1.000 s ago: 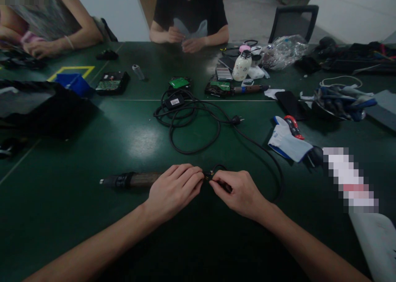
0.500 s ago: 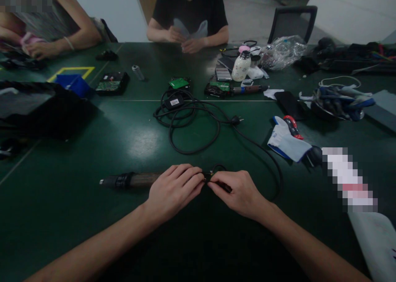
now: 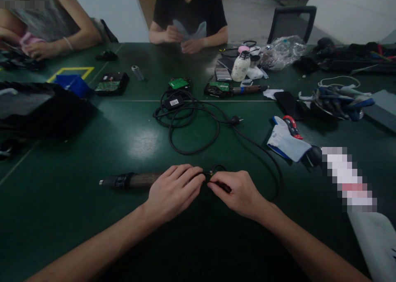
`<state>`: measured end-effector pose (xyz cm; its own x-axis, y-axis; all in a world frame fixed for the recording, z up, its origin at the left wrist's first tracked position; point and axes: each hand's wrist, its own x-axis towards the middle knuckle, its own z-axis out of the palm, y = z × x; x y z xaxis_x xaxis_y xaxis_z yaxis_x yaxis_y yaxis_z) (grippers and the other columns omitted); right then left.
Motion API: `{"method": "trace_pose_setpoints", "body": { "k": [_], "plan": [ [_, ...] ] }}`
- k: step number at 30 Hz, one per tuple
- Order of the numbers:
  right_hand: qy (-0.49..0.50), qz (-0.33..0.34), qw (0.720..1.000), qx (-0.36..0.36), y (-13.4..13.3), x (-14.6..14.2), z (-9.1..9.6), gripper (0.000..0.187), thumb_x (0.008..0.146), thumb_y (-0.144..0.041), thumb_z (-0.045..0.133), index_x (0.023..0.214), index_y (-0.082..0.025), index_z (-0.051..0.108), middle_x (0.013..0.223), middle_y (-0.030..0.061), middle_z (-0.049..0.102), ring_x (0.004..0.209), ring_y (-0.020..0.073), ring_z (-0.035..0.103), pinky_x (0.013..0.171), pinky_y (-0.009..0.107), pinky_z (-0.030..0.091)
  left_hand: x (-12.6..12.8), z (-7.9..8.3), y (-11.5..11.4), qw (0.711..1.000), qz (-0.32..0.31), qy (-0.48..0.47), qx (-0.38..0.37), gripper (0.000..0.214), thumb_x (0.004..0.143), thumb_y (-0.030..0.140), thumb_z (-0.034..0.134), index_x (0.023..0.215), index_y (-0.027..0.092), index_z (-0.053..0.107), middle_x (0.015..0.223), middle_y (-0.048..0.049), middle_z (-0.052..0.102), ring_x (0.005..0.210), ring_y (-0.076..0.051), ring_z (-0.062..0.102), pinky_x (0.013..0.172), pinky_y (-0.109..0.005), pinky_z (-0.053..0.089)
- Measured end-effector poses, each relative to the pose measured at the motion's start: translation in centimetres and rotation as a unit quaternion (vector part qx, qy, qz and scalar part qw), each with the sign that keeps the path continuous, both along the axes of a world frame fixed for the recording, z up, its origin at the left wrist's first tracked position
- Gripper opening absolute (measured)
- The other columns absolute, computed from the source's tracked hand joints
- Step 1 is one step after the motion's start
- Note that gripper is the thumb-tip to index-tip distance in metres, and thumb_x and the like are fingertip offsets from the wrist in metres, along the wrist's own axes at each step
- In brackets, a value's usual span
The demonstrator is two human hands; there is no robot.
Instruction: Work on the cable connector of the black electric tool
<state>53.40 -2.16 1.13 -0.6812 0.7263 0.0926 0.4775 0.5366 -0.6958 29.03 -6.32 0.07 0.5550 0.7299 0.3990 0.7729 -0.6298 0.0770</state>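
An electric screwdriver point(image 3: 140, 180) lies flat on the green table, its black tip pointing left. My left hand point(image 3: 176, 187) is closed over the rear part of its brown body and hides that part. Right beside it, at the tool's back end, the fingers of my right hand point(image 3: 236, 191) pinch a dark cable connector point(image 3: 224, 186). The fingertips cover the joint, so I cannot tell how far the connector sits in the tool. A black cable point(image 3: 280, 172) curves away from there to the right.
Beyond my hands lie a coiled power cord with a plug point(image 3: 236, 120) and a small adapter box point(image 3: 173, 102). White-blue gloves point(image 3: 287, 143) and a red-black handle point(image 3: 292, 127) are on the right. Hard drives point(image 3: 111, 84) and a bottle point(image 3: 241, 66) stand farther back. Two people sit opposite.
My hands and the electric screwdriver stay almost still, with only a slight shift of the view. The person opposite has moved their hands a little.
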Motion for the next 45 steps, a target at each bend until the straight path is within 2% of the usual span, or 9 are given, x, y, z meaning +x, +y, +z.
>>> {"method": "trace_pose_setpoints", "body": {
  "k": [7, 14, 17, 22, 27, 32, 34, 38, 45],
  "plan": [
    [-0.004, 0.002, 1.000, 0.008, 0.1, 0.0, -0.1, 0.015, 0.104, -0.030, 0.063, 0.097, -0.020, 0.072, 0.081, 0.0007, 0.072, 0.066, 0.0133, 0.063, 0.063, 0.025, 0.042, 0.0, -0.1, -0.1, 1.000, 0.006, -0.003, -0.007, 0.021, 0.102, 0.027, 0.064, 0.122, 0.021, 0.066, 0.131, -0.0048, 0.071, 0.114, -0.023, 0.067, 0.095, -0.039, 0.052],
    [0.038, 0.007, 0.999, 0.020, 0.0, 0.0, -0.4, 0.018, 0.105, -0.026, 0.061, 0.114, -0.020, 0.076, 0.104, 0.0052, 0.081, 0.084, 0.0181, 0.076, 0.073, 0.028, 0.054, -0.1, -0.1, -0.1, 1.000, 0.010, -0.011, -0.007, 0.017, 0.102, 0.027, 0.065, 0.118, 0.021, 0.067, 0.129, -0.0053, 0.072, 0.113, -0.023, 0.068, 0.095, -0.039, 0.053],
    [0.042, 0.010, 0.999, 0.029, 0.0, 0.0, -0.5, 0.020, 0.105, -0.025, 0.062, 0.117, -0.020, 0.077, 0.106, 0.0053, 0.082, 0.087, 0.0193, 0.077, 0.076, 0.030, 0.056, 0.0, -0.1, 0.0, 1.000, 0.008, -0.010, -0.004, 0.017, 0.102, 0.027, 0.065, 0.118, 0.020, 0.067, 0.129, -0.0056, 0.072, 0.113, -0.023, 0.068, 0.094, -0.039, 0.053],
    [0.038, -0.004, 0.999, 0.015, 0.0, -0.2, -0.2, 0.019, 0.102, -0.026, 0.065, 0.114, -0.022, 0.080, 0.102, 0.0047, 0.083, 0.081, 0.0188, 0.077, 0.069, 0.029, 0.055, -0.1, -0.2, 0.0, 1.000, 0.006, -0.009, 0.003, 0.017, 0.102, 0.028, 0.064, 0.118, 0.021, 0.068, 0.126, -0.0057, 0.073, 0.111, -0.022, 0.069, 0.094, -0.038, 0.053],
    [0.026, -0.047, 0.998, -0.040, -0.3, -0.7, 0.5, 0.018, 0.099, -0.026, 0.069, 0.111, -0.023, 0.082, 0.091, 0.0019, 0.082, 0.072, 0.0167, 0.074, 0.065, 0.026, 0.053, -0.1, -0.3, 0.1, 1.000, 0.006, -0.005, 0.004, 0.016, 0.103, 0.028, 0.064, 0.117, 0.021, 0.068, 0.124, -0.0046, 0.073, 0.110, -0.022, 0.068, 0.093, -0.038, 0.052],
    [-0.003, -0.062, 0.996, -0.059, -0.6, -1.2, 1.3, 0.019, 0.100, -0.024, 0.066, 0.111, -0.024, 0.082, 0.075, -0.0008, 0.077, 0.060, 0.0145, 0.068, 0.057, 0.025, 0.047, 0.0, -0.2, 0.1, 1.000, 0.007, 0.004, 0.009, 0.016, 0.103, 0.028, 0.062, 0.116, 0.021, 0.067, 0.123, -0.0048, 0.074, 0.108, -0.022, 0.068, 0.090, -0.038, 0.052],
    [-0.008, -0.073, 0.995, -0.070, -0.8, -1.5, 1.6, 0.019, 0.098, -0.022, 0.068, 0.111, -0.025, 0.082, 0.076, -0.0007, 0.078, 0.060, 0.0150, 0.069, 0.058, 0.025, 0.048, 0.0, -0.3, 0.2, 1.000, 0.006, 0.005, 0.010, 0.016, 0.103, 0.027, 0.062, 0.116, 0.021, 0.068, 0.122, -0.0051, 0.074, 0.108, -0.022, 0.069, 0.089, -0.037, 0.053],
    [0.011, -0.118, 0.992, -0.046, -1.3, -2.3, 1.5, 0.012, 0.095, -0.021, 0.071, 0.102, -0.025, 0.081, 0.089, 0.0018, 0.081, 0.071, 0.0174, 0.073, 0.063, 0.026, 0.052, -0.1, -0.3, 0.1, 1.000, -0.013, -0.003, 0.010, 0.016, 0.103, 0.024, 0.061, 0.117, 0.019, 0.068, 0.123, -0.0064, 0.074, 0.112, -0.023, 0.068, 0.091, -0.038, 0.054],
    [-0.003, -0.150, 0.989, 0.011, -1.8, -3.0, 0.6, 0.009, 0.095, -0.022, 0.071, 0.093, -0.024, 0.079, 0.087, 0.0016, 0.080, 0.072, 0.0185, 0.072, 0.066, 0.029, 0.050, -0.2, -0.2, 0.0, 0.999, -0.029, 0.008, 0.012, 0.019, 0.102, 0.021, 0.061, 0.121, 0.017, 0.066, 0.125, -0.0073, 0.073, 0.115, -0.024, 0.067, 0.097, -0.040, 0.056]
  ]
}}
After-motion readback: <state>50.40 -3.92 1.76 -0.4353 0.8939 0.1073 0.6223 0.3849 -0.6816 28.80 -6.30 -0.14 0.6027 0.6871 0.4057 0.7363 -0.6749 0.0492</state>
